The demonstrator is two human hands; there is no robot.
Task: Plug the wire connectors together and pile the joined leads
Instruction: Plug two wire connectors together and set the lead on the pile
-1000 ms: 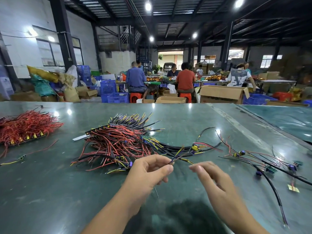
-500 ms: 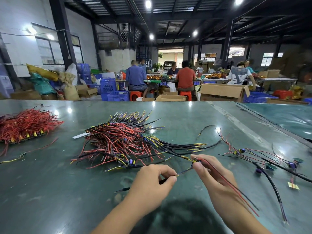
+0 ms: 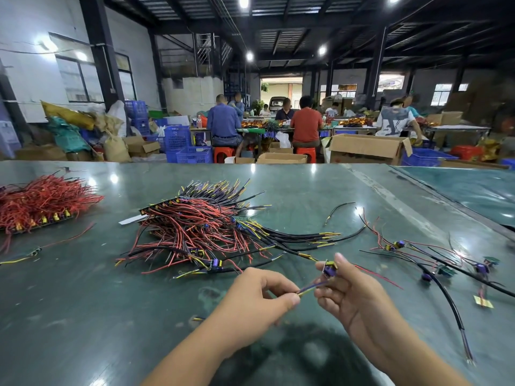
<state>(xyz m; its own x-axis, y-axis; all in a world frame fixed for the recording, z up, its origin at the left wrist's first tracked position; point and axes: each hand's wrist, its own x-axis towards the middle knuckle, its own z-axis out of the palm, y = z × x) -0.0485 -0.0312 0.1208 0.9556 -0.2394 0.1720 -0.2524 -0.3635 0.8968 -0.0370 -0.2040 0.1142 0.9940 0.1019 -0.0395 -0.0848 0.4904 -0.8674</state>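
Left hand (image 3: 262, 298) is now pinching the lead (image 3: 309, 288), right hand (image 3: 345, 296) gripping the purple connector (image 3: 329, 268), lifted from twelve o'clock — mating looks imminent.

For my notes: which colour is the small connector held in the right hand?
Purple small connector with a yellow edge, seen in the head view.

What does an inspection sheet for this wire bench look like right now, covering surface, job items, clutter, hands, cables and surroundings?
Surface: glossy green table.
Job's things: purple connector pinched in right hand; wire ends pinched in left hand.
Clutter: white slip; yellow tag.
Hands: both raised over the table, close together.
Cables: red-black pile centre; red bundle left; loose leads right.
Surroundings: seated workers, cardboard boxes, blue crates.
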